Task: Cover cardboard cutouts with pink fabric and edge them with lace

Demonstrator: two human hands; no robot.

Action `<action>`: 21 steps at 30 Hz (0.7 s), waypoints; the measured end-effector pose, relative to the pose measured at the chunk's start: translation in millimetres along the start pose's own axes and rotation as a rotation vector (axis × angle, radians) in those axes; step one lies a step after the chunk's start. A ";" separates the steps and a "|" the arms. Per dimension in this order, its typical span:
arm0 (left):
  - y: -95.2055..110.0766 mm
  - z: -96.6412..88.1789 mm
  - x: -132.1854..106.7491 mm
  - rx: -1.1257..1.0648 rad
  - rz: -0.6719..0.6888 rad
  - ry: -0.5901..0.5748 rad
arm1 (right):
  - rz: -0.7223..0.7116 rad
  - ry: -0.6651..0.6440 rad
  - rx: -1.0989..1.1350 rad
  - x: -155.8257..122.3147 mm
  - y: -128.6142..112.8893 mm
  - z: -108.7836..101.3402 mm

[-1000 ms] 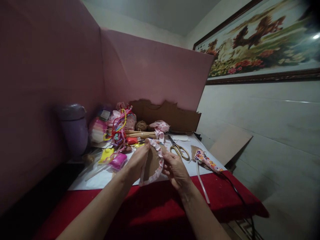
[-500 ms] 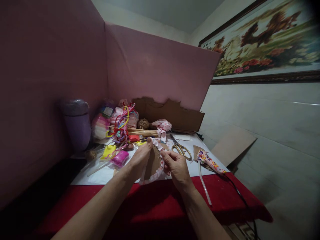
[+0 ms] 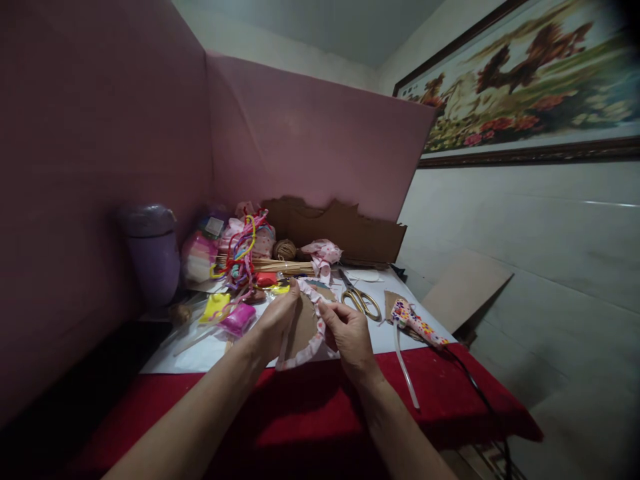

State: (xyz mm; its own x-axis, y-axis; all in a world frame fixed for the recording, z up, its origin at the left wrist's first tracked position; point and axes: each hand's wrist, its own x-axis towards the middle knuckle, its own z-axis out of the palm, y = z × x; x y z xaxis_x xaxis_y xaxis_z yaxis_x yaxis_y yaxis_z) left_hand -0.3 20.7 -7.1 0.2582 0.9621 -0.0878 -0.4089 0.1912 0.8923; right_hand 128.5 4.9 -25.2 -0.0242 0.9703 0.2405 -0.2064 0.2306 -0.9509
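Between my hands, over the table's front edge, is a curved piece of brown cardboard [image 3: 303,327] edged with gathered pale pink fabric [image 3: 311,351]. My left hand [image 3: 278,321] grips its left side, thumb up on the top edge and the other fingers hidden behind. On the right, my right hand [image 3: 350,333] pinches the fabric edge between thumb and fingers. Gold-handled scissors [image 3: 364,303] lie just beyond my right hand. Further right, a flower-patterned glue gun [image 3: 417,324] rests by a scrap of cardboard, a clear glue stick hanging from it.
Pipe cleaners [image 3: 245,250], a ball of twine [image 3: 285,250], wooden sticks [image 3: 287,268] and bunched pink fabric [image 3: 323,252] crowd the back. Magenta [image 3: 239,320] and yellow packets [image 3: 215,307] lie left. A lilac bin [image 3: 153,260] stands far left. Torn cardboard [image 3: 340,230] leans behind.
My right hand has shifted slightly up and left along the fabric edge. The cardboard faces me a little more. The whole view has moved slightly.
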 end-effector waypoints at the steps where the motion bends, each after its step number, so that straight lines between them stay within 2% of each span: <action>1: 1.1 1.7 -1.0 -0.022 -0.039 -0.015 | 0.000 0.011 0.021 1.1 0.1 -0.2; 4: 2.5 5.5 -3.3 -0.096 -0.079 -0.112 | -0.019 0.079 0.083 4.8 0.8 -1.9; 8: 0.2 6.1 -3.6 -0.079 0.000 -0.203 | -0.015 0.157 0.145 7.3 0.2 -4.8; 17: -3.6 4.5 0.1 -0.015 0.042 -0.223 | -0.017 0.092 0.182 4.2 -2.3 -6.5; 21: -0.6 9.1 -4.8 0.014 0.042 -0.163 | -0.028 0.097 0.104 5.2 -1.0 -9.2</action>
State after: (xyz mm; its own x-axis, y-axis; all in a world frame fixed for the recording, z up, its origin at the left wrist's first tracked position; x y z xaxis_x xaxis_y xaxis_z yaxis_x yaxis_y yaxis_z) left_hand 6.7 14.2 -3.1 0.3804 0.9246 0.0222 -0.4103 0.1472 0.9000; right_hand 137.6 10.3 -24.7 0.0769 0.9673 0.2419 -0.3057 0.2538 -0.9177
